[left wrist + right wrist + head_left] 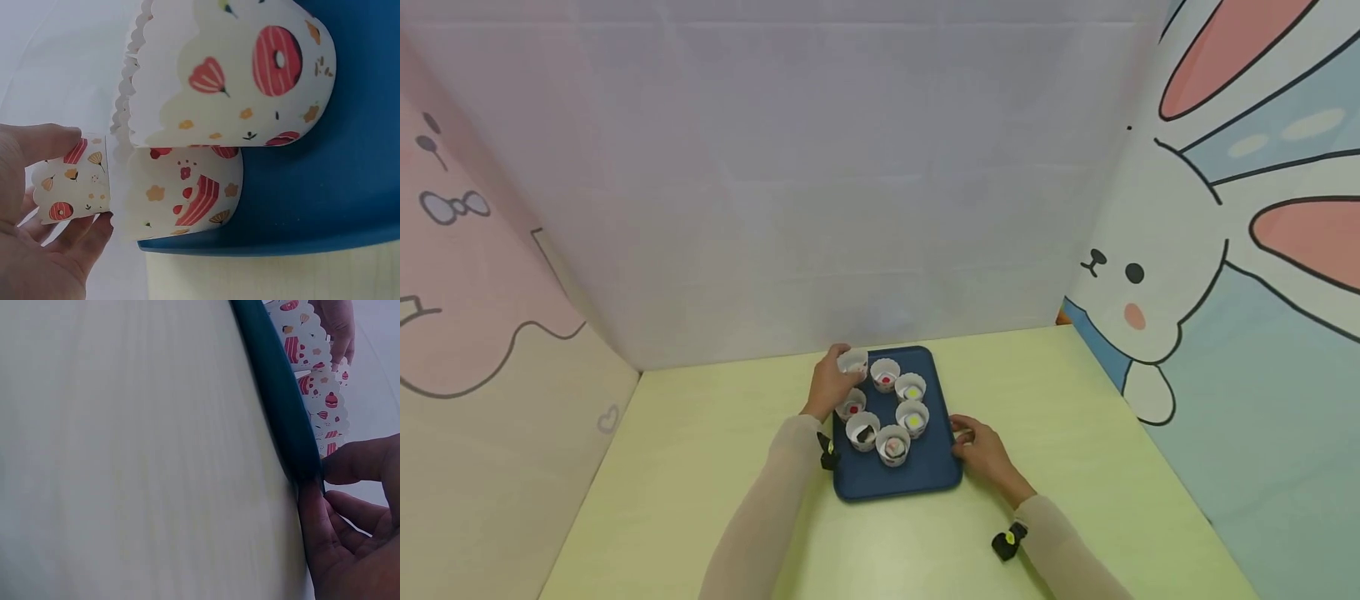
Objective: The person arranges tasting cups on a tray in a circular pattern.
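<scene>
A dark blue tray (935, 479) lies on the table with several paper baking cups in a rough ring on it. My left hand (829, 385) pinches a cup (853, 362) at the tray's far left corner. In the left wrist view, thumb and fingers hold this cup (78, 181), printed with cakes and doughnuts, from opposite sides. My right hand (983, 454) grips the tray's right edge, its thumb and fingers on the rim (284, 406) in the right wrist view. Small red, yellow, dark and pinkish pieces sit in the other cups, such as the front cup (892, 446).
Pale yellow tabletop (715, 450) surrounds the tray. A whitish wall sheet (880, 167) rises behind the table's far edge. Side panels with cartoon drawings, one a rabbit (1157, 283), flank it. Another printed cup (250, 75) stands close beside the left hand's cup.
</scene>
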{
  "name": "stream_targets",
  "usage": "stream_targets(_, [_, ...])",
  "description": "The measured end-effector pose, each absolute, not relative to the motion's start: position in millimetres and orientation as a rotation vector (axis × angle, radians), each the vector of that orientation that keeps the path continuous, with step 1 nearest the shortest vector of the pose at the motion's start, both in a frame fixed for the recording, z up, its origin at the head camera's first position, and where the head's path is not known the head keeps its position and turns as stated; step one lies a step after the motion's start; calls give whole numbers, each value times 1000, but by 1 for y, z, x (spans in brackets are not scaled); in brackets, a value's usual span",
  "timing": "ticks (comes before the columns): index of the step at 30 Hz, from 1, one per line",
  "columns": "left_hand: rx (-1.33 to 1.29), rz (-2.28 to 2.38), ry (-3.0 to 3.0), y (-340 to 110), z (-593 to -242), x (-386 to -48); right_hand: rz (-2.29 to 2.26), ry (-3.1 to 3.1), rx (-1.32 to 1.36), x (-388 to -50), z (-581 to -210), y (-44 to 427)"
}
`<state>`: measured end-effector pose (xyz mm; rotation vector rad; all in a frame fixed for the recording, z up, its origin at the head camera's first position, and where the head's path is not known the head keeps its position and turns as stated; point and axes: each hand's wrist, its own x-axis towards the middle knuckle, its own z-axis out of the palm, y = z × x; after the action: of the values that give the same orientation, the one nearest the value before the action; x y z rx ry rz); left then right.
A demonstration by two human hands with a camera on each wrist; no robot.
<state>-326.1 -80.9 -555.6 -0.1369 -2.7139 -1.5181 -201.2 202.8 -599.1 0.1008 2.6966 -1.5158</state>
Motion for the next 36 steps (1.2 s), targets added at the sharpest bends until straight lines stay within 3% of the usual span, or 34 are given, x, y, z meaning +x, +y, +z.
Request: stream_targets(36, [-270, -1391, -2835, -73, -575, -316, -1527, 2687, 108, -200, -597, 202])
